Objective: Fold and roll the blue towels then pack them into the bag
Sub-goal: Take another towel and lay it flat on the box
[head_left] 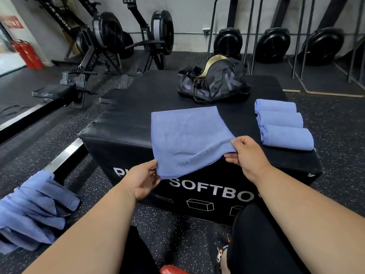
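On the black soft box (pixel 126 123), we pinch the flat blue towel (pixel 185 135) at its near-edge corners, left hand (pixel 143 179) and right hand (pixel 245 153) fingers clamped on it, three rolled towels (pixel 282 124) at the right edge, bag (pixel 213 84) at the far edge.

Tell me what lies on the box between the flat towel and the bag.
Nothing: in the head view, only bare black box top shows between the flat towel and the bag; a narrow strip separates them.

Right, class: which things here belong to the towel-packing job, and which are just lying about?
Job: flat towel pinched by left hand and right hand; rolled towels; towel pile; bag; soft box.
Lying about: rowing machines; fire extinguishers.
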The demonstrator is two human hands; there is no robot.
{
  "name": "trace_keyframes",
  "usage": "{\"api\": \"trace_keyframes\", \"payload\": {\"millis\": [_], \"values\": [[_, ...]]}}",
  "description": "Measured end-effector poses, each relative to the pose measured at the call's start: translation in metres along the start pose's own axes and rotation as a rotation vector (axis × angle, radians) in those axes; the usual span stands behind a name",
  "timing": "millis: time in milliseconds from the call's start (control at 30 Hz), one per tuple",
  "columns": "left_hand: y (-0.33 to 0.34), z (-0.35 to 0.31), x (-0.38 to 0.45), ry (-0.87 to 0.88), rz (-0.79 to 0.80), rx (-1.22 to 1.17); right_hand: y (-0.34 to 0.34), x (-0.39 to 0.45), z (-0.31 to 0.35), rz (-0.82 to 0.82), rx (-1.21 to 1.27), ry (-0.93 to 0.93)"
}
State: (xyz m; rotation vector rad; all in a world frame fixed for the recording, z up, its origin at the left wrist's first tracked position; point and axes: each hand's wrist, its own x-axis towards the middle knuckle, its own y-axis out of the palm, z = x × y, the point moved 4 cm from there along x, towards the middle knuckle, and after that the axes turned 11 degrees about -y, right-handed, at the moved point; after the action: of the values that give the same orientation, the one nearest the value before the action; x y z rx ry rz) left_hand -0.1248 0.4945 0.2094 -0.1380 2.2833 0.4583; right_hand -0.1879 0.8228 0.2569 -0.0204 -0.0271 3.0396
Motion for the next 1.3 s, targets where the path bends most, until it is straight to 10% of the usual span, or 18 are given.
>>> {"api": "trace_keyframes", "payload": {"millis": [1300], "values": [[-0.017, -0.007, -0.044, 0.23, -0.272, -0.125, -0.02, -0.02, -0.007, -0.014, -0.085, 0.058]]}}
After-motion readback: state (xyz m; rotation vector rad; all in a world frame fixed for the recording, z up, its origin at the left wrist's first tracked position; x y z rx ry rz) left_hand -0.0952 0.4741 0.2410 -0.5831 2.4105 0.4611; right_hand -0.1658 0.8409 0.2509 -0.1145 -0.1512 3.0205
